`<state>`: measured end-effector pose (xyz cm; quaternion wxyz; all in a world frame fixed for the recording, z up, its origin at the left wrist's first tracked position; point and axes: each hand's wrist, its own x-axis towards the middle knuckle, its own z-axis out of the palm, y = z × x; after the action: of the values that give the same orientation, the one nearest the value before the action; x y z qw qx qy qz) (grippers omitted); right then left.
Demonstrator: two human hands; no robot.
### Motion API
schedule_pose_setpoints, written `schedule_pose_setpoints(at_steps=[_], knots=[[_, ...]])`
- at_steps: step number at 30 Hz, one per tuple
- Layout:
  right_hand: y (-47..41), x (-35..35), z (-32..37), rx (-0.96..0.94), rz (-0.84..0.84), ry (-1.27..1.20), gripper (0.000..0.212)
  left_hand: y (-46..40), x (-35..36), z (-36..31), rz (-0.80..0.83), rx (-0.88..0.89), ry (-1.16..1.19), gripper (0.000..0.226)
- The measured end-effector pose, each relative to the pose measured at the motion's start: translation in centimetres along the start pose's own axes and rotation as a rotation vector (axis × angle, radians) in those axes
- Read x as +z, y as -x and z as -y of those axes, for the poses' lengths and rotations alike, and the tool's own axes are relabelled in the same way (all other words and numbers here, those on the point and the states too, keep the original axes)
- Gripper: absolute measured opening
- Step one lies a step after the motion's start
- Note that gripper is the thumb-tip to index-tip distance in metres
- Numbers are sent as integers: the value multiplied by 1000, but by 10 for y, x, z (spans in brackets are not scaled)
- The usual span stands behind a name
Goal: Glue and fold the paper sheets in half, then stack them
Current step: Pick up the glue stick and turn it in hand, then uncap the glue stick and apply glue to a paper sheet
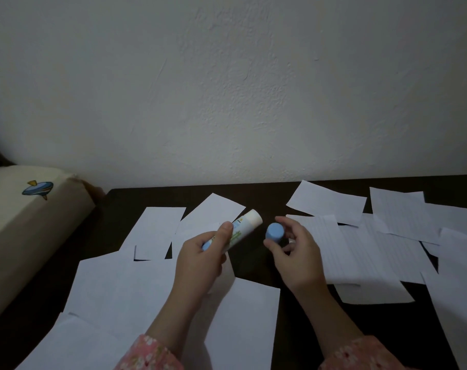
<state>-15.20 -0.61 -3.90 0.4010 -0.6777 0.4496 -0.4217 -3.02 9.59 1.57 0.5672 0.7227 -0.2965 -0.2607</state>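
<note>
1. Low in the frame, loose paper sheets lie unfolded on the dark table, likely awaiting glue.
2. At centre, the left hand grips the glue stick, open end tilted up-right.
3. Just right, the right hand pinches the blue cap, held apart, presumably to free the tip.
4. More sheets spread toward the upper right.

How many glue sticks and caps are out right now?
1 glue stick, uncapped, gripped in the left hand above the paper sheets. 1 blue cap, pinched in the right hand just beside it. Others could lie hidden under the sheets.
</note>
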Motion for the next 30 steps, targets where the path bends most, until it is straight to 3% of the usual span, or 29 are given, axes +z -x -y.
schedule_pose_setpoints(at_steps=[9, 14, 20, 26, 30], knots=[[3, 12, 1, -27, 62, 351, 51, 5, 0, -6, 11, 0, 24, 24], [4, 11, 2, -2, 92, 395, 58, 11, -3, -4, 32, 8, 12, 28], [-3, 0, 12, 91, 160, 240, 69, 27, -9, -6, 60, 42, 14, 32], [4, -29, 40, -84, 146, 187, 42, 55, -6, -7, 173, -34, 110, 14], [43, -53, 54, 91, 387, -103, 39, 78, 1, -4, 311, -9, 131, 23]])
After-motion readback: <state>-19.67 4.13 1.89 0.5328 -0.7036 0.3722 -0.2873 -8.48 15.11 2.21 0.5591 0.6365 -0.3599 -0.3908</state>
